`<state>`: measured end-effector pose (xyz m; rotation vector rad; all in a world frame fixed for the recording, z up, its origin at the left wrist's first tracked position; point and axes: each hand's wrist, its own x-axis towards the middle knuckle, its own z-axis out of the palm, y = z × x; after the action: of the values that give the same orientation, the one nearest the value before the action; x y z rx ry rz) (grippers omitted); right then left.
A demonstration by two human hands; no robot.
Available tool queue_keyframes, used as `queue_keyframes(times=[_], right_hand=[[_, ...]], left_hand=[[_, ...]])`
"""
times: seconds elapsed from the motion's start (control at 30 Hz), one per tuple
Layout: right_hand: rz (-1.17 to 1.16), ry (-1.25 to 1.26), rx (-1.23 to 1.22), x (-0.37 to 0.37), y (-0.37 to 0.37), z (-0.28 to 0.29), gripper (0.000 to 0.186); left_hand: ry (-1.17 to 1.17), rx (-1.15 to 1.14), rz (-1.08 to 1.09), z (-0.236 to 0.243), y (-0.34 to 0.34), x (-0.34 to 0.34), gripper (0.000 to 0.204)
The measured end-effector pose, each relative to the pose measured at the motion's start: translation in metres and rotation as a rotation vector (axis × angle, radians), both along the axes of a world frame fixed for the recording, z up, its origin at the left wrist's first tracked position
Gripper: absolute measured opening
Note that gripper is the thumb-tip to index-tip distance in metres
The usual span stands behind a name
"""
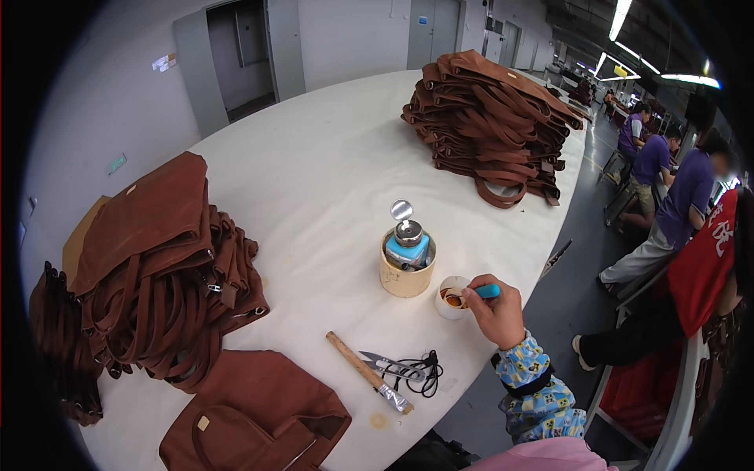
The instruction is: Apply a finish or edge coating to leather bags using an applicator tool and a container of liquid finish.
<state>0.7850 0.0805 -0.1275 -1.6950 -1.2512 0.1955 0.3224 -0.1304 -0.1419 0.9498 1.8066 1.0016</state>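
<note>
Just left of the grip, a tan canister (407, 276) stands heavy-looking. Under the right hand (497, 314) sits a small white cup (451, 298), light and easily tipped. Fingers pinch a slim blue tool (487, 291) narrowly, rigid, best held mid-shaft. Left hand unseen.

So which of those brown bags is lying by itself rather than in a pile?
The bag at the near table edge, lying flat and single. The others sit in a heap to its left and a far stack.
</note>
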Motion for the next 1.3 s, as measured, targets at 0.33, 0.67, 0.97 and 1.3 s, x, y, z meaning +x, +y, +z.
queue_keyframes(times=[0.33,0.67,0.97,1.3], right_hand=[[0.371,0.57,0.43,-0.083,-0.037,0.058,0.017],[1.186,1.021,-0.237,-0.219,-0.067,0.079,0.028],[1.421,0.753,-0.51,-0.274,-0.068,0.087,0.017],[1.474,0.684,-0.557,-0.29,-0.069,0.085,0.015]], left_hand=[[-0.069,0.185,-0.024,0.018,0.006,0.008,0.032],[-0.532,0.284,-0.09,0.071,0.033,0.019,0.03],[-0.68,0.31,-0.114,0.055,0.014,0.005,0.032],[-0.668,0.322,-0.157,0.047,0.01,0.0,0.03]])
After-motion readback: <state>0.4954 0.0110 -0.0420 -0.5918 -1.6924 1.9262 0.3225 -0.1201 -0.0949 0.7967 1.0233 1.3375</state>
